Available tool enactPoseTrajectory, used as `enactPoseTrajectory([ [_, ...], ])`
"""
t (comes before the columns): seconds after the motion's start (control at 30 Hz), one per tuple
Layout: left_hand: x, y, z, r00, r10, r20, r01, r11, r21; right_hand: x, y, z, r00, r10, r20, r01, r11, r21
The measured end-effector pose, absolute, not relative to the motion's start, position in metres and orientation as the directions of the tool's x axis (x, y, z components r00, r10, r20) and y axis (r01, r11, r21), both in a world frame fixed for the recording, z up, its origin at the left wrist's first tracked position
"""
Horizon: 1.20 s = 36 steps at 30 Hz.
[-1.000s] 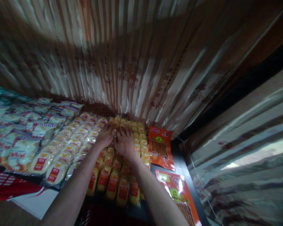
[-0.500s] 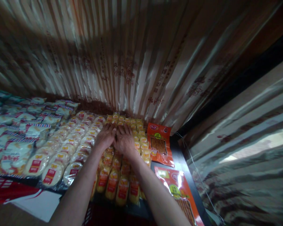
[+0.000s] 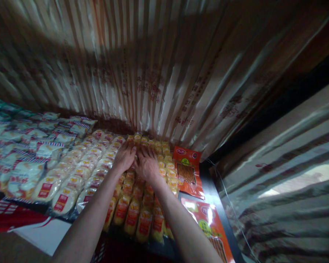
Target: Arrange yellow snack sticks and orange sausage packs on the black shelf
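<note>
My left hand and my right hand lie side by side, palms down, on rows of small wrapped yellow cakes. The fingers of both hands stretch toward the back rows, and the hands nearly meet at the thumbs. Each cake is oblong, in clear plastic with an orange-red label. Just left of my left hand run rows of round pale wrapped cakes with red labels. Right of my right hand lies an orange snack packet with brown sticks showing through its window. My palms hide the cakes beneath them.
White snack bags with striped tops fill the left side. A second orange packet lies near the right edge of the black table. Pleated curtains hang behind, and a thin cord runs down at right.
The view has shifted slightly, so the goods sit a little lower and further right. Both hands stay on the yellow cakes, with the right fingers spread a bit more.
</note>
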<state>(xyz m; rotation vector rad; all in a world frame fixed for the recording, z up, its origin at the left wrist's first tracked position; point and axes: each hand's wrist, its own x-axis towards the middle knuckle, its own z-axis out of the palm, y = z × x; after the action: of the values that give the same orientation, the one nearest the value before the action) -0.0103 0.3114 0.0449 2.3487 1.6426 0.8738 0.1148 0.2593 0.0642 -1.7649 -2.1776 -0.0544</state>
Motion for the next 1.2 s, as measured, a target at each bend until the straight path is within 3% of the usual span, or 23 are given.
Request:
enactPoseTrajectory([
  [0.57,0.000,0.343,0.052,0.196,0.945,0.260,0.719,-0.319,0.618,0.108,0.272,0.051,-0.215,0.940,0.264,0.961,0.252,-0.117],
  [0.7,-0.013,0.341,0.060,0.250,0.914,0.318,0.736,-0.393,0.551,0.107,0.273,0.053,-0.222,0.935,0.276,0.957,0.263,-0.120],
  [0.8,-0.042,0.335,0.065,0.272,0.894,0.358,0.805,-0.414,0.424,0.100,0.273,0.061,-0.241,0.919,0.313,0.950,0.290,-0.120],
  [0.87,-0.069,0.323,0.066,0.219,0.903,0.371,0.880,-0.347,0.325,0.090,0.273,0.067,-0.270,0.910,0.315,0.940,0.320,-0.118],
  [1.0,-0.123,0.285,0.054,-0.035,0.924,0.381,0.969,-0.062,0.238,0.056,0.279,0.072,-0.380,0.886,0.265,0.897,0.422,-0.128],
  [1.07,-0.143,0.265,0.045,-0.046,0.919,0.391,0.984,-0.026,0.177,0.036,0.283,0.070,-0.434,0.868,0.240,0.872,0.472,-0.130],
  [1.2,-0.163,0.239,0.030,-0.106,0.929,0.355,0.985,0.051,0.162,-0.001,0.289,0.065,-0.532,0.816,0.225,0.817,0.565,-0.114],
])
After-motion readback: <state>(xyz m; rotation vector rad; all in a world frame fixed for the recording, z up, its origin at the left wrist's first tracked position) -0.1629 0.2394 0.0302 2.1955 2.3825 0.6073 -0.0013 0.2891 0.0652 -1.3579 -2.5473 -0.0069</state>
